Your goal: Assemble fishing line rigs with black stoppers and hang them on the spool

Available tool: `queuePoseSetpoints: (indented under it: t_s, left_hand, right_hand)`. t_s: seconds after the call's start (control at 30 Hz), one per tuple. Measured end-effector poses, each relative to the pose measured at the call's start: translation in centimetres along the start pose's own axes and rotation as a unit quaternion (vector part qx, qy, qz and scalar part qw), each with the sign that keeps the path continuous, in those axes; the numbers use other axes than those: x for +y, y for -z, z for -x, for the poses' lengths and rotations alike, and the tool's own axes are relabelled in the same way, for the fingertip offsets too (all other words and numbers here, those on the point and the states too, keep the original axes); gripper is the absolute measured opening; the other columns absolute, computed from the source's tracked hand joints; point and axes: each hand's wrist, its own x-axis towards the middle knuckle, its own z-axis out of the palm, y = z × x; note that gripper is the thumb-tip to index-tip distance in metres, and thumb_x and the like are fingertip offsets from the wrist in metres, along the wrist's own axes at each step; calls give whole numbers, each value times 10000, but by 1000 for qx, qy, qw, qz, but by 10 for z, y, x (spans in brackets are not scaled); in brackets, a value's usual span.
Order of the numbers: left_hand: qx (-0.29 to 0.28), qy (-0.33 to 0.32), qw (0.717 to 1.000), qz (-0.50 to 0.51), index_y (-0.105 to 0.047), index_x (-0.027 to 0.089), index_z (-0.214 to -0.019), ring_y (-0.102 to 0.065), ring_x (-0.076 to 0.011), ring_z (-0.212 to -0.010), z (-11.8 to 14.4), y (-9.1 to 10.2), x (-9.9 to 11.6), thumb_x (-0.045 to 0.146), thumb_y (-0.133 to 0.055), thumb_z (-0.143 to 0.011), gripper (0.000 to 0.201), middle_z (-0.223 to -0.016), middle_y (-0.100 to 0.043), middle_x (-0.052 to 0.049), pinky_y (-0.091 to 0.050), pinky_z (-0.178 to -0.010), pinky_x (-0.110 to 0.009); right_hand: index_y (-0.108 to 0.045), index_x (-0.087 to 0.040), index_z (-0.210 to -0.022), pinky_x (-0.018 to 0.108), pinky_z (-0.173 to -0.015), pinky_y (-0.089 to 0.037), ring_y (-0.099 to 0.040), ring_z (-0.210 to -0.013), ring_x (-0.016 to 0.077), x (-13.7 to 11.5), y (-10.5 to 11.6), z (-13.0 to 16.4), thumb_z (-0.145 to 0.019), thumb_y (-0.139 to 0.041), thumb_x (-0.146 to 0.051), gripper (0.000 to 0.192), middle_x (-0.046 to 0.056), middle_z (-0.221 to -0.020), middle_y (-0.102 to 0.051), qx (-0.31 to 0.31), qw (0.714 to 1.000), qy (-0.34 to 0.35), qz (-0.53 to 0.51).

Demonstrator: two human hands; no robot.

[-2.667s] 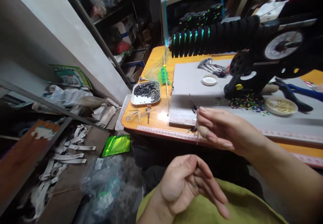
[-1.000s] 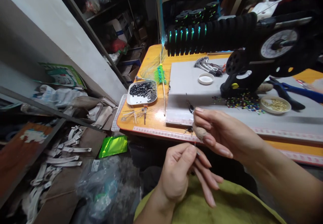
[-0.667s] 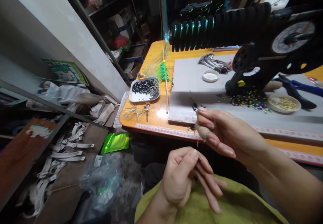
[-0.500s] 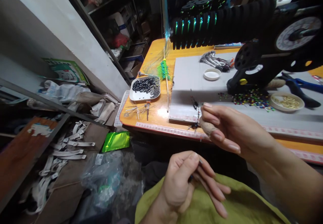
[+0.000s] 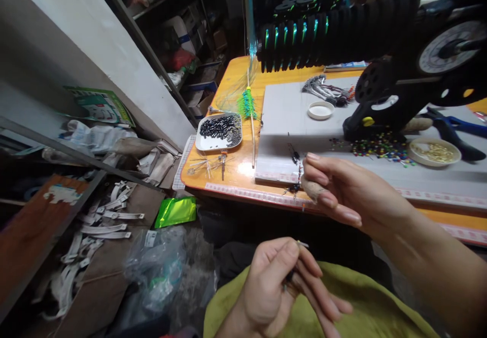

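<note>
The thin, near-invisible fishing line (image 5: 302, 207) runs between pinches: right hand (image 5: 342, 193), off the orange table's (image 5: 236, 168) near edge, grips it; left hand (image 5: 279, 282) has dropped lower, drawing it taut.

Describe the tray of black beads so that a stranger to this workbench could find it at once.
Start at the orange table and go to its near left corner. The white tray of black beads lies there, left of the grey mat. Unlike the two round dishes, it is rectangular and holds black pieces.
</note>
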Motion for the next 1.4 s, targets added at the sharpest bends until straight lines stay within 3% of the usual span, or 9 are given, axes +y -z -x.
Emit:
queuePoseSetpoints:
  t_s: [0.77,1.0,1.1,1.2,1.27,1.4]
  left_hand:
    - [-5,9,1000,4,-662,85,-779,-706,-184,-447,6,3,-5,568,-569,-947,520,-587,-738,-106,-612,-647,-341]
    - [9,-25,995,-95,-686,75,-793,-723,-191,-482,8,-7,2,558,-580,-952,520,-682,-776,-128,-569,-615,-301]
    - [62,-55,976,-202,-723,77,-926,-770,-225,-603,2,-12,16,513,-624,-948,448,-810,-804,-152,-571,-647,-309]
    - [100,-86,949,-287,-628,126,-1308,-795,-249,-802,-10,-15,32,407,-669,-946,460,-911,-813,-127,-592,-796,-355]
    - [79,-114,929,-342,-509,175,-1454,-774,-249,-980,-19,-15,42,325,-650,-965,530,-1066,-797,-125,-557,-954,-387]
    - [-13,-185,861,-474,-520,225,-1455,-711,-252,-1147,-37,-19,62,246,-607,-980,483,-1446,-611,-140,-498,-1062,-383]
  right_hand:
    - [-380,-213,-622,171,-274,-88,-248,-252,26,-4,5,3,-834,-695,-536,499,-56,-463,-484,21,1000,17,6]
    - [-428,-223,-623,190,-275,-84,-247,-251,38,-7,6,5,-842,-685,-547,468,-46,-462,-497,28,999,35,25]
    - [-563,-217,-685,187,-270,-108,-285,-254,45,-12,3,12,-847,-691,-569,408,-29,-466,-537,19,995,61,73]
    - [-695,-203,-859,177,-269,-143,-311,-264,40,-20,-1,23,-890,-669,-567,366,-23,-475,-551,15,981,105,160]
    - [-724,-208,-977,169,-258,-171,-333,-270,45,-25,-3,29,-922,-629,-577,386,-26,-479,-549,9,970,119,213]
    - [-733,-215,-1082,158,-247,-229,-373,-291,56,-34,-8,34,-940,-596,-591,424,-24,-494,-551,-27,962,112,246]
